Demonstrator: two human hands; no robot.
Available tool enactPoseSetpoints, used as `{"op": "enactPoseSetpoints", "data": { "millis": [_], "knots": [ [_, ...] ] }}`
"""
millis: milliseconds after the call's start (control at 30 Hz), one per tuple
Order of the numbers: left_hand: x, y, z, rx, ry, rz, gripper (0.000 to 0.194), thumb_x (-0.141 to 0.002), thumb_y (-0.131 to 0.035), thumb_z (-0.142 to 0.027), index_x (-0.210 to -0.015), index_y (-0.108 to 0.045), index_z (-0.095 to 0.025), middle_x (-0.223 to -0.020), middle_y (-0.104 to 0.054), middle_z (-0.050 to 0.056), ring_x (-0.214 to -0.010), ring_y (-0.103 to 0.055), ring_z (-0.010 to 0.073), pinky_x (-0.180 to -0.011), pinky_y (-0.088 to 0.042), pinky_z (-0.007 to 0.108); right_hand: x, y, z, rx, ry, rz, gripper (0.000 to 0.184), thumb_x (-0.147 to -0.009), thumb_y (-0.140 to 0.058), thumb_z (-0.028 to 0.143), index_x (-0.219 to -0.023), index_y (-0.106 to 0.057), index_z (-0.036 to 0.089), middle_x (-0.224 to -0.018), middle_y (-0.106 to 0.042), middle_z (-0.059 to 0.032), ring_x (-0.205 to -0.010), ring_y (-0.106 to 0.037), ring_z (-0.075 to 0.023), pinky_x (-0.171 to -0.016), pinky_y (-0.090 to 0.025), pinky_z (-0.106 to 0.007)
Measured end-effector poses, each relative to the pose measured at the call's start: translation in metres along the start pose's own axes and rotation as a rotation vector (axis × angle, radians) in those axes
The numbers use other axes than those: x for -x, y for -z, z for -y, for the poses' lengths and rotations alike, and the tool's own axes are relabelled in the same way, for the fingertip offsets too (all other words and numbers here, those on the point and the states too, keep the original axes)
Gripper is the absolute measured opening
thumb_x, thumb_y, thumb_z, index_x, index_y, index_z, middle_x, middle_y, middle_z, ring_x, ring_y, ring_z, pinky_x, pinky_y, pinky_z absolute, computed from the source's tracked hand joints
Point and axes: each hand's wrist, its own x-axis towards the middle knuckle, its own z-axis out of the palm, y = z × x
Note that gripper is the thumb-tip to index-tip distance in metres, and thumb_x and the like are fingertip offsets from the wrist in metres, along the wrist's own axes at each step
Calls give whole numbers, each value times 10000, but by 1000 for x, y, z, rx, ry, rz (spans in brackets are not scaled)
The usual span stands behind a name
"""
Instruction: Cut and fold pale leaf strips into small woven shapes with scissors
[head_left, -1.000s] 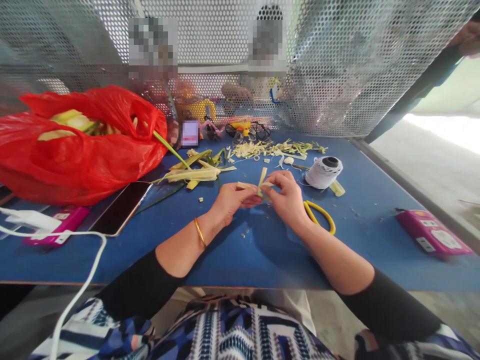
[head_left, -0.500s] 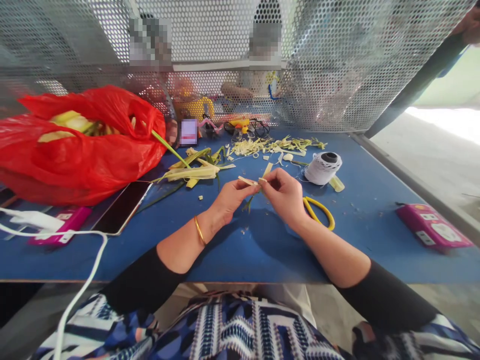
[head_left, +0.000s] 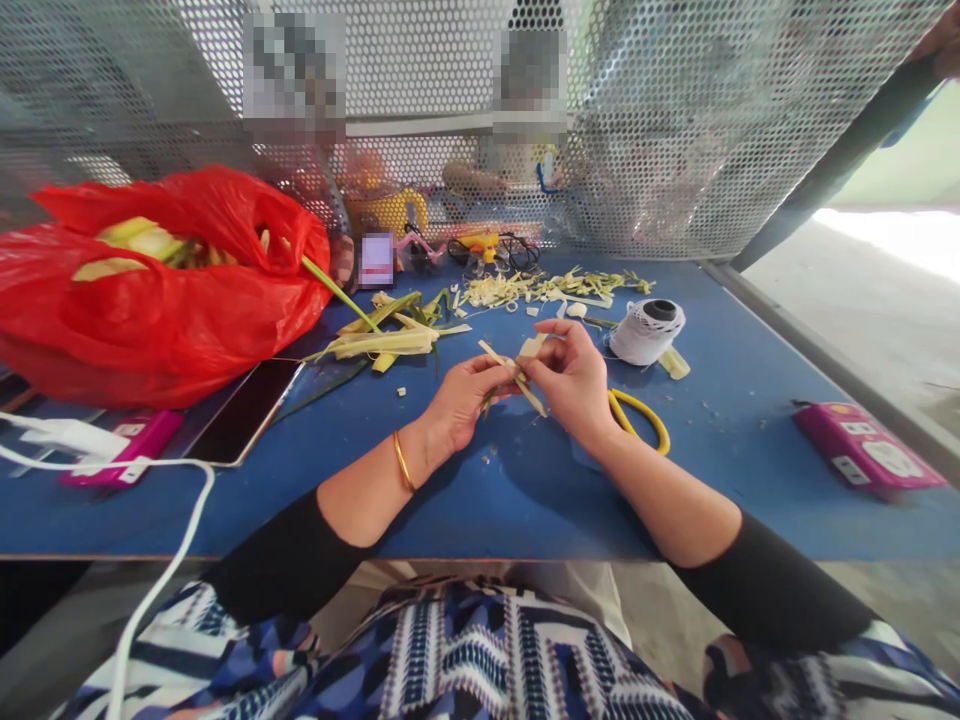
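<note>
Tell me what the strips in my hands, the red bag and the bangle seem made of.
Strips: probably plant leaf or husk, matte, judging by their flat shape and pale yellow-green colour. Red bag: thin, glossy plastic, from its crinkles and shine. Bangle: smooth metal, by its gold-coloured glint; solid or plated, I can't tell.

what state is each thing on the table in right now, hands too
left hand: closed, pinching pale strips
right hand: fingers bent, on the strips
pale strips: crossed between the hands
red bag: open at the top, filled
thread spool: upright, thread wound on
dark-screened phone: lying flat
smaller phone: screen lit
</note>
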Motion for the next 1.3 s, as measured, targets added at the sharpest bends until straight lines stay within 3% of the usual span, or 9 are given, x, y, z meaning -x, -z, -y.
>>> {"op": "enactPoseSetpoints", "data": {
  "millis": [267,567,733,1067,1300],
  "knots": [
    [2,-2,0,15,-20,-20,290,-526,-840,-279,-726,-649,-191,-756,-690,-10,-817,-656,163,-894,-442,340,-1,-1,-5,-74,-65,-7,366,-660,-640,252,-993,-490,232,-588,-555,95,-541,-548,-120,-594,-457,-295],
    [0,-1,-4,15,14,18,293,-511,-848,-257,-704,-640,-180,-730,-671,-22,-770,-630,135,-874,-456,313,-3,-2,-11,-99,-97,-26,437,-651,-662,246,-1055,-498,213,-580,-515,105,-563,-549,-128,-606,-447,-300],
    [-2,0,-3,15,30,-18,286,-518,-854,-245,-679,-627,-183,-679,-647,-32,-707,-621,127,-866,-465,313,-3,-2,-9,-116,-99,-35,428,-632,-674,244,-1027,-511,224,-584,-521,107,-547,-505,-109,-594,-439,-292],
    [-2,5,-7,-46,133,14,214,-585,-843,-272,-689,-701,-149,-741,-700,35,-745,-641,148,-874,-475,320,-4,0,-5,-115,-101,11,377,-621,-691,264,-969,-552,225,-575,-522,106,-533,-493,-100,-584,-433,-285],
    [-5,4,-3,-103,27,-76,219,-545,-851,-263,-645,-693,-150,-734,-710,50,-785,-666,185,-868,-484,341,-8,4,-2,-148,-187,83,330,-617,-718,311,-908,-603,208,-604,-570,76,-576,-536,-111,-605,-449,-284]
  ]
}}
